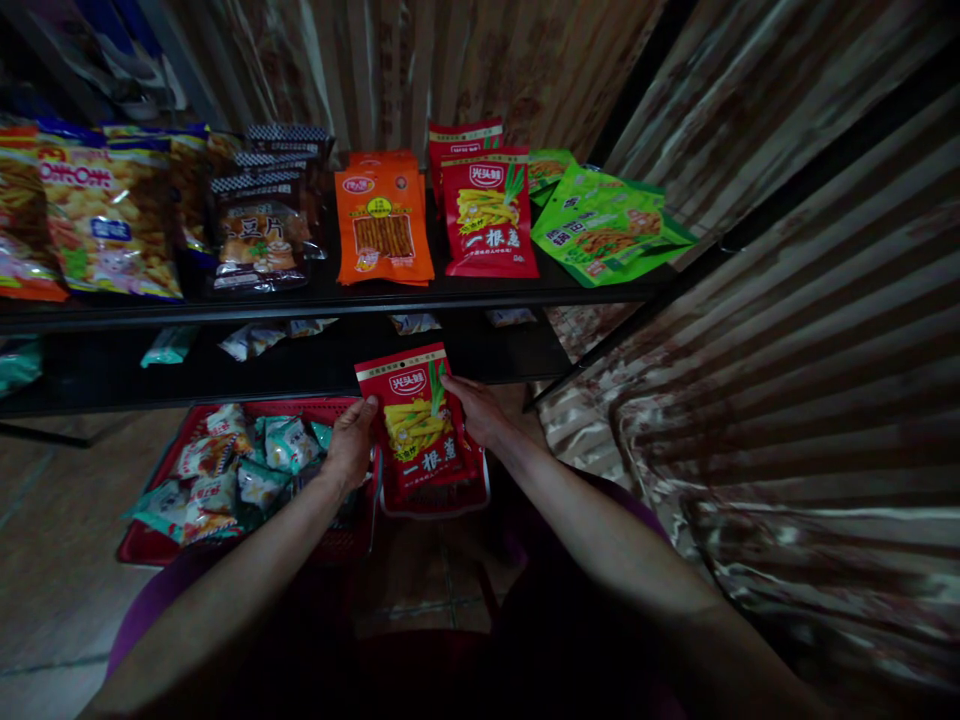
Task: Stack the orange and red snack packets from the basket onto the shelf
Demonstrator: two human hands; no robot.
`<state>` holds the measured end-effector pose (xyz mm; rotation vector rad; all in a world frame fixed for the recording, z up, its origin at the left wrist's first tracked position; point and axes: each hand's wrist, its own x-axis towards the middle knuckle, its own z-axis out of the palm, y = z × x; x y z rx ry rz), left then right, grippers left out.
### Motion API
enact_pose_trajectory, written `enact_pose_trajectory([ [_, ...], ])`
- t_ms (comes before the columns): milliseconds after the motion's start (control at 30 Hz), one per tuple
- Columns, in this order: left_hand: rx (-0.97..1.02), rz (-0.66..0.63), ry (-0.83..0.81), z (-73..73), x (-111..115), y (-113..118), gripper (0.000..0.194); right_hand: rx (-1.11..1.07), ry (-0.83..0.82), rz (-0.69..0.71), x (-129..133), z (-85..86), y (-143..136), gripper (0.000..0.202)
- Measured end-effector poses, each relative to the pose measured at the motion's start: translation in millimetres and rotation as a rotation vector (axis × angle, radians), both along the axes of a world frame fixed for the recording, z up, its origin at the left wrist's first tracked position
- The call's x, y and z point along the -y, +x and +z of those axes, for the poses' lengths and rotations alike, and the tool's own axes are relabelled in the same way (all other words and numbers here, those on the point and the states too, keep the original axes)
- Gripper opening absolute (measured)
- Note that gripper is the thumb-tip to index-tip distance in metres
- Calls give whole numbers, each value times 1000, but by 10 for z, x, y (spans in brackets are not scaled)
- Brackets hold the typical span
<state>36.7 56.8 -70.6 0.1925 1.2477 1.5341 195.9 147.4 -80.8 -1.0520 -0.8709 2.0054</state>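
A red snack bag (417,425) with yellow sticks pictured on it is held upright between my two hands, in front of the lower shelf. My left hand (351,443) grips its left edge, thumb on the front. On the right edge is my right hand (475,408), thumb near the top corner and the other fingers hidden behind. Similar red bags (491,215) stand on the upper shelf (300,308), between orange bags (382,225) and green bags (607,228).
Brown bags (259,230) and yellow puffed-snack bags (112,220) line the upper shelf's left. The lower shelf (337,370) holds small packets. A red basket (352,545) of small wrapped snacks sits on the floor. Striped curtain (787,400) hangs at right.
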Motion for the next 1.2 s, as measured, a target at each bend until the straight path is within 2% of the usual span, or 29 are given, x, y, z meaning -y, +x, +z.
enact_pose_trajectory([
  [200,68,40,-10,-77,-49,-45,15,-4,-91,199,35,-34,143,33],
  [400,120,60,-2,-131,-101,-99,9,-6,-186,306,123,-131,283,27],
  [633,122,88,2,-137,-167,-113,10,20,-138,234,137,-216,279,18],
  [800,158,-141,-73,-100,-81,-82,25,22,-61,107,104,-208,251,24],
  [933,218,-286,-136,-106,70,-6,13,21,-21,37,88,-198,239,30],
  [1000,203,-295,-100,-131,128,25,9,27,-6,17,85,-197,246,34],
  [1200,87,-269,-43,-208,156,51,17,24,1,-13,75,-217,253,35],
])
